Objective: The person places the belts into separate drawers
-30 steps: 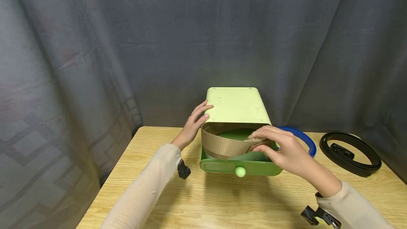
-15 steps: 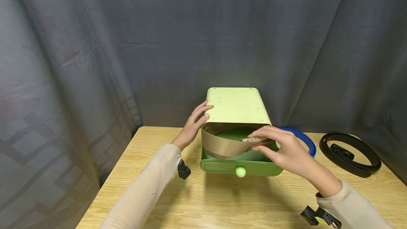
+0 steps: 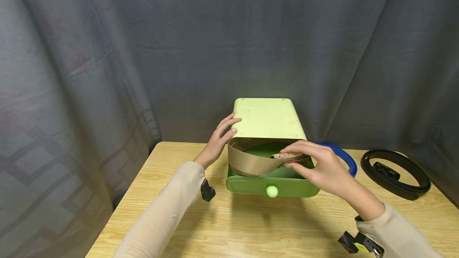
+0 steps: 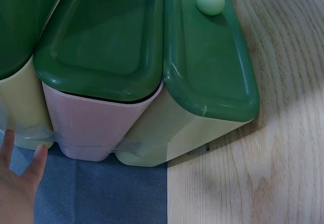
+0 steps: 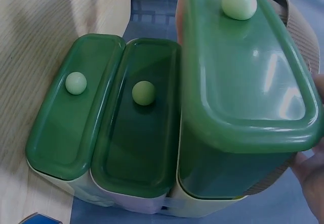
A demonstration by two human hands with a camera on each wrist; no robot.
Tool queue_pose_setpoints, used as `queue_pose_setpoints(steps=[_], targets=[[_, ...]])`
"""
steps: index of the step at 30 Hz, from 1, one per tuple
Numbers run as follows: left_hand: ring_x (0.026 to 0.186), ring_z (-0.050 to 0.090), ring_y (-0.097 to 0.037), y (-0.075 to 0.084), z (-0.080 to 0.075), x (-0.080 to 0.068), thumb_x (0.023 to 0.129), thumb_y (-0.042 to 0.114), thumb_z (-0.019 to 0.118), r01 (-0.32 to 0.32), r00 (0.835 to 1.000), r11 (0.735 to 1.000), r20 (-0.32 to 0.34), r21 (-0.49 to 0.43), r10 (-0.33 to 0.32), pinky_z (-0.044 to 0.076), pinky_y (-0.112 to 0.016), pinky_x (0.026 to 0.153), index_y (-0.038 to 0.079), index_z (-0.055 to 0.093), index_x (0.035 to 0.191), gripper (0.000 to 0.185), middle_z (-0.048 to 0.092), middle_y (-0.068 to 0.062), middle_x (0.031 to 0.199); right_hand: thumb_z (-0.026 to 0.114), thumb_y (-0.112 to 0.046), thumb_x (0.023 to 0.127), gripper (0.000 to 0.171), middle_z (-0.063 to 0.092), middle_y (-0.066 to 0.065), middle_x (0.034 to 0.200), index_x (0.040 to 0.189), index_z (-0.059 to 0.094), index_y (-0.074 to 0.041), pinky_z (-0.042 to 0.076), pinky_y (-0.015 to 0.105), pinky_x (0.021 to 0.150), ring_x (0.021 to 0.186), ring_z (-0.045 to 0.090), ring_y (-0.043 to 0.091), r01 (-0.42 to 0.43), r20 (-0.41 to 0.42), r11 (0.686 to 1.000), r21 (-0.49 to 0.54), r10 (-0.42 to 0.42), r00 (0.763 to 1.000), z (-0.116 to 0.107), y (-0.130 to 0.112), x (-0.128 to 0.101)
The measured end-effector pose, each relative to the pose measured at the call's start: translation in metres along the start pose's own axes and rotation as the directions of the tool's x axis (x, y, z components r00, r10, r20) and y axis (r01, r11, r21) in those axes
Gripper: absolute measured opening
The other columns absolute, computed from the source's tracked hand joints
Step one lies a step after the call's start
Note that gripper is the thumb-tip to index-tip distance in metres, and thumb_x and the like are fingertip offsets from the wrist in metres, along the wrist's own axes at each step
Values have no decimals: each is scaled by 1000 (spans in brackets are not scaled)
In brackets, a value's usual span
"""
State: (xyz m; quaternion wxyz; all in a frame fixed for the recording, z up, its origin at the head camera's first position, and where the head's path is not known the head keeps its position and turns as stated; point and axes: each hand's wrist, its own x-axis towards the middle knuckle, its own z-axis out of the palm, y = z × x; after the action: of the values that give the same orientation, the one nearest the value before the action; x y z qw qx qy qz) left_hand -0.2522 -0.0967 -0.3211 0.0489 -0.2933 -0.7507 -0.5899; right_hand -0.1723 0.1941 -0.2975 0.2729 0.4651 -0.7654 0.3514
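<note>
A wooden bench (image 3: 251, 226) carries a light green drawer chest (image 3: 267, 120), standing behind both hands against a dark curtain (image 3: 107, 51). Its top drawer (image 3: 251, 184) is pulled out toward the person, with a round pale knob (image 3: 271, 190) on its front, below and just left of the right hand's grip. A coiled tan webbing belt (image 3: 251, 162) sits in that open drawer, its loop rising above the drawer's rim. The right hand (image 3: 322, 168) has its grip clamped on the belt: thumb and fingers pinch the belt's right end over the drawer. The left hand (image 3: 216, 140) rests its grip apart, straight fingers laid against the chest's left edge, just left of the belt's loop. In the right wrist view two lower drawers (image 5: 111, 133) show shut beneath the open one. A blue ring-like thing (image 3: 346, 158), partly hidden, lies just behind the right hand. A coiled black belt (image 3: 394, 172) lies on the bench well to the right of that grip.
</note>
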Motion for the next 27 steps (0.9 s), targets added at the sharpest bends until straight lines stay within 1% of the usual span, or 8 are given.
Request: queue_pose_setpoints(steps=[3,8,11,14,16,21,25,27], targets=[[149,12,-31,0,0,-1,105,14,44,1,1000,1000,1,-3,-1,15,-59,116,-2,45,145,44,15,-16,163,84,18,61,57,71,-3,101,108,72,-11,47,12,86,92,65,6,-14,-5,1000,-18,14,1000,1,2,-1],[150,11,-31,1,0,-2,105,13,44,4,1000,1000,8,-12,-4,17,-59,116,-3,44,145,44,15,-16,163,84,17,62,52,71,-1,98,105,73,-10,46,11,86,90,66,7,-33,12,999,-25,33,999,0,6,-3],[150,11,-31,1,0,-2,105,13,44,1,1000,1000,8,-17,-1,16,-59,117,-3,44,145,44,15,-16,163,85,13,64,49,72,-6,97,105,74,-13,47,11,83,89,66,5,-88,57,995,-41,90,994,-3,7,-2],[150,11,-31,2,-1,-2,104,12,44,-2,1000,1000,7,-18,2,16,-59,116,-4,44,145,44,15,-16,163,86,8,67,45,72,-10,95,104,75,-16,50,16,76,86,66,4,-152,113,986,-62,158,981,-5,8,-1],[150,11,-31,2,-1,-2,104,12,43,-2,1000,1000,5,-14,2,16,-60,116,-4,44,145,44,15,-16,163,86,5,69,42,72,-12,94,103,76,-17,52,21,70,84,66,3,-176,153,982,-75,185,971,-6,9,-1],[149,12,-31,3,-1,-3,104,12,43,-2,1000,1000,0,2,2,16,-60,116,-3,44,145,44,16,-16,163,85,2,73,36,73,-10,93,103,76,-16,55,32,63,81,66,2,-178,241,982,-71,190,952,-3,12,0],[150,11,-31,0,-2,-2,104,12,43,-2,1000,1000,0,-3,2,15,-61,116,-3,44,145,44,15,-16,163,84,0,75,32,73,-9,93,102,76,-16,55,31,61,82,67,4,-200,275,979,-47,205,939,-3,16,-1],[150,11,-29,-8,-2,0,105,14,44,-5,1000,1000,-3,-7,5,14,-62,116,-1,44,146,44,15,-13,163,83,-2,77,30,73,-8,94,102,76,-15,54,29,61,82,67,5,-220,302,975,-36,220,927,-3,18,-1]])
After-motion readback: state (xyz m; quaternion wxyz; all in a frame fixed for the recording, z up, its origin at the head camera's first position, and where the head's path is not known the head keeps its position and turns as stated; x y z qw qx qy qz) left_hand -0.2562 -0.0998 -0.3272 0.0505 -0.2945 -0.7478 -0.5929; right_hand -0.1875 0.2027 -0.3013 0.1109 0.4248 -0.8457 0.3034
